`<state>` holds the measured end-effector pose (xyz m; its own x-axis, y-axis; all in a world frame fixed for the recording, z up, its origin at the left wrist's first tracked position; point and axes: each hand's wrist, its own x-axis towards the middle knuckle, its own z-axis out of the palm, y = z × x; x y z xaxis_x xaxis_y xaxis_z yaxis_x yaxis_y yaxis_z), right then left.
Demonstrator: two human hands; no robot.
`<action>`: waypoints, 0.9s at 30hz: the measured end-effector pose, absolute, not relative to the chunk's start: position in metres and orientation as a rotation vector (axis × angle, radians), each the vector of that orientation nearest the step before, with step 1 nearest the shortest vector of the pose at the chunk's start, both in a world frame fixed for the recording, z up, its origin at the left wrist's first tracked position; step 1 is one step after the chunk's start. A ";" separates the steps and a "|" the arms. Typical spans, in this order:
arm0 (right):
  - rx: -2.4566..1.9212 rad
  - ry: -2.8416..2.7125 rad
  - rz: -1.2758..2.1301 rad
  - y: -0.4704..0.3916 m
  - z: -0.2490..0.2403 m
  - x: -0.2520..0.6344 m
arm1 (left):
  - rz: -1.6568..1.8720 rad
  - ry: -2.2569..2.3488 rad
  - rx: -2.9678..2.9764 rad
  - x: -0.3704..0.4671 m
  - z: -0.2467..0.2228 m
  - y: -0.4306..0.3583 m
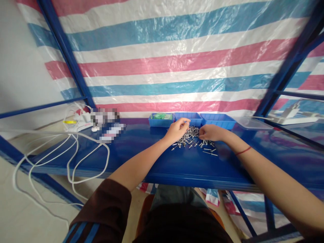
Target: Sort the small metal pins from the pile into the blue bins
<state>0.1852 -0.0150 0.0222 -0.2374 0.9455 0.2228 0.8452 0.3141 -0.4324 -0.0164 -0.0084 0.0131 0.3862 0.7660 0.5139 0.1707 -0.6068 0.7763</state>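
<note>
A loose pile of silvery pop rivets [190,135] lies on the blue table between my hands. My left hand [178,130] hovers at the pile's left side, just in front of the middle blue bin [188,116]. Its fingers are curled together, and whatever is in them is too small to make out. At the pile's right edge, my right hand [210,132] points down with thumb and fingers pinched; its fingertips are partly hidden. A few single rivets [210,152] lie nearer the front edge.
The left blue bin [161,121] holds green material; the right blue bin [217,120] stands beside the middle one. A clear plastic lid [254,123] lies at the right. White cables [73,162] loop over the table's left end. Blue metal posts [63,54] frame a striped sheet [162,60].
</note>
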 end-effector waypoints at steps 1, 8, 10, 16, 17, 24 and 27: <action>-1.675 -2.204 0.247 -0.015 0.022 0.182 | 1.202 0.797 2.030 -0.016 0.012 -0.009; -1.423 -2.217 0.132 -0.025 0.040 0.167 | 1.302 0.920 2.079 -0.014 0.010 -0.006; -1.294 -2.079 0.312 -0.029 0.044 0.161 | 1.293 0.899 2.063 -0.014 0.010 -0.005; -1.077 -1.784 0.761 -0.037 0.045 0.145 | 1.313 0.672 1.983 -0.012 0.010 -0.002; -1.062 -1.749 0.782 -0.038 0.045 0.144 | 1.332 0.664 1.969 -0.012 0.010 -0.002; -0.980 -1.645 0.889 -0.040 0.045 0.141 | 1.396 0.668 1.958 -0.013 0.011 -0.001; -0.967 -1.633 0.898 -0.042 0.046 0.139 | 1.401 0.675 1.971 -0.014 0.014 -0.003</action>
